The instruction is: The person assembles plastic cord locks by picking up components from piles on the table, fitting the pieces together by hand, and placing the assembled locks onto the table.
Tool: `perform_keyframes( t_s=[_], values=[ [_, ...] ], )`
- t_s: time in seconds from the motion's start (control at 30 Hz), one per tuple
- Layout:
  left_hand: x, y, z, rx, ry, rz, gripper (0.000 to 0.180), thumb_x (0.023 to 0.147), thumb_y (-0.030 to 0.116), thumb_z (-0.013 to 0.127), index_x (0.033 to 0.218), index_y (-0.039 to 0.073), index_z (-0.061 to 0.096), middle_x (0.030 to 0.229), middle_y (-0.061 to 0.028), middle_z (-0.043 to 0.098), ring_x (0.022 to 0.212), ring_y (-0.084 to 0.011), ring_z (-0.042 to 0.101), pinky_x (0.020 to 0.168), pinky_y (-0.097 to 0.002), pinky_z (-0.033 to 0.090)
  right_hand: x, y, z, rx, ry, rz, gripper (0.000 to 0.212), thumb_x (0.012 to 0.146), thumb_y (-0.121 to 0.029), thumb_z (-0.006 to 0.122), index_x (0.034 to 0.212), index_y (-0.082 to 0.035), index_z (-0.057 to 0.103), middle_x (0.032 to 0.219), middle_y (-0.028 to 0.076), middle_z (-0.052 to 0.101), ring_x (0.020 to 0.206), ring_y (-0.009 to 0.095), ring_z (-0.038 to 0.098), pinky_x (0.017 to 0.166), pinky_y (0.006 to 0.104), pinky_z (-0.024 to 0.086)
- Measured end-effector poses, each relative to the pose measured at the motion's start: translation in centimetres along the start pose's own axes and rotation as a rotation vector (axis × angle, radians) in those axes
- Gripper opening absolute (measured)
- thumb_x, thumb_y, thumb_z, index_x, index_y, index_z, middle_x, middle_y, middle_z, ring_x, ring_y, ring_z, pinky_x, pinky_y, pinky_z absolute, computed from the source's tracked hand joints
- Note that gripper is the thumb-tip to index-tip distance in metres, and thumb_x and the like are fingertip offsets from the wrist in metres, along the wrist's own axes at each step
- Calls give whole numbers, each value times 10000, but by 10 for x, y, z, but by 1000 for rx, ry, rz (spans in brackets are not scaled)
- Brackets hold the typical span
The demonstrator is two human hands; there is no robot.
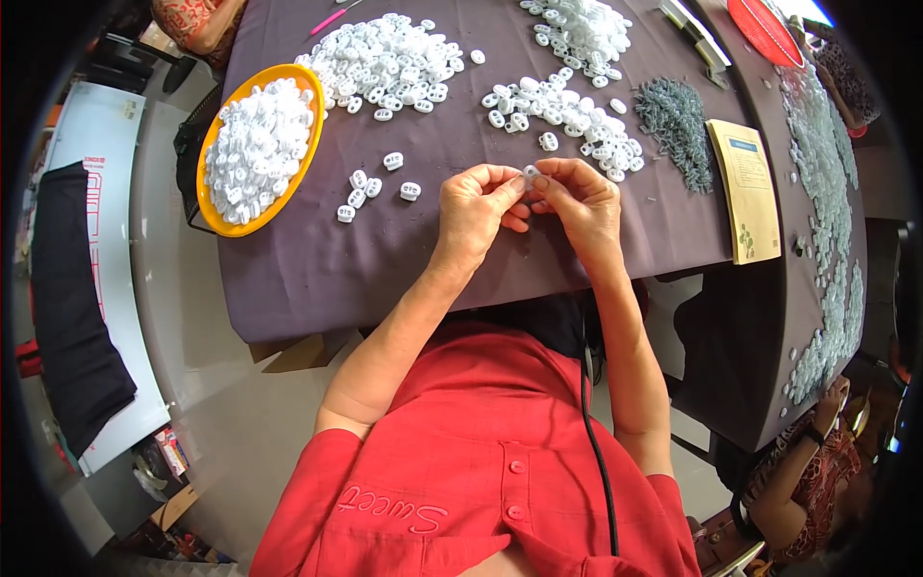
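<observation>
Right at the middle of the action, a small white piece [530, 172] is being pinched between the fingertips of both hands, with the left hand [473, 207] being brought against it from one side and the right hand [588, 204] from the other. The thumbs and forefingers are being pressed close together around it, the other fingers are being kept curled, and most of the piece is being hidden by that grip. It is being held over the near part of a dark, cloth-covered surface [385, 274]. Just to the left, six loose white pieces [411, 191] are being displayed in a small scatter, each being marked by dark openings. Further left, a yellow oval basket [317, 108] is being filled to a heap by more of the same kind, and beside it a broad white pile [394, 62] is being spread across the cloth. Beyond the hands, a looser white band [567, 115] is being strung out, with another white heap [582, 34] being seen behind it. On the right, a mound of slim grey translucent parts [676, 125] is being flanked by a yellowish booklet [745, 192]. Further right, a long spread of pale translucent pieces [822, 260] is being carried by a second covered surface, near which another person's arm [784, 500] is being glimpsed.
</observation>
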State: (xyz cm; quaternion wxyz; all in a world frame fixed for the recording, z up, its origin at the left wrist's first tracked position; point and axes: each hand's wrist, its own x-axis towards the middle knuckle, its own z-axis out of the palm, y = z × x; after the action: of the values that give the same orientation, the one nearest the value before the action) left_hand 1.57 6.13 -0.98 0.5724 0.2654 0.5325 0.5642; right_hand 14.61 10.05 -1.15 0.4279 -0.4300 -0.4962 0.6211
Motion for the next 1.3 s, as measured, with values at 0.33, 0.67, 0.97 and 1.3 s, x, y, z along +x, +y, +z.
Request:
perform_keyframes(
  t_s=[0.33,0.67,0.97,1.3],
  values=[
    [-1,6,4,-91,1,-38,113,840,59,594,891,-40,610,791,-123,650,647,-179,654,559,-262,556,0,4,0,-105,6,-96,139,800,-17,633,937,5,630,800,9,640,698,48,572,634,183,471],
    [0,5,5,-34,-68,-54,118,842,49,583,906,-47,607,789,-132,650,665,-195,662,558,-259,554,0,-2,-6,-61,-57,-39,152,815,-19,614,964,8,625,780,10,631,677,41,565,597,169,462],
    [2,5,3,-10,-67,-58,116,844,38,577,911,-54,599,789,-141,649,660,-203,660,560,-266,559,4,0,-10,-106,-100,-21,159,821,-27,607,974,12,628,773,15,632,675,48,569,583,177,468],
    [4,5,0,-88,-85,-67,142,848,35,566,954,-57,587,844,-146,647,697,-214,661,607,-280,563,2,-2,-6,-202,-72,-33,158,827,-48,606,971,11,631,773,13,637,674,41,566,569,179,457]
  ],
)
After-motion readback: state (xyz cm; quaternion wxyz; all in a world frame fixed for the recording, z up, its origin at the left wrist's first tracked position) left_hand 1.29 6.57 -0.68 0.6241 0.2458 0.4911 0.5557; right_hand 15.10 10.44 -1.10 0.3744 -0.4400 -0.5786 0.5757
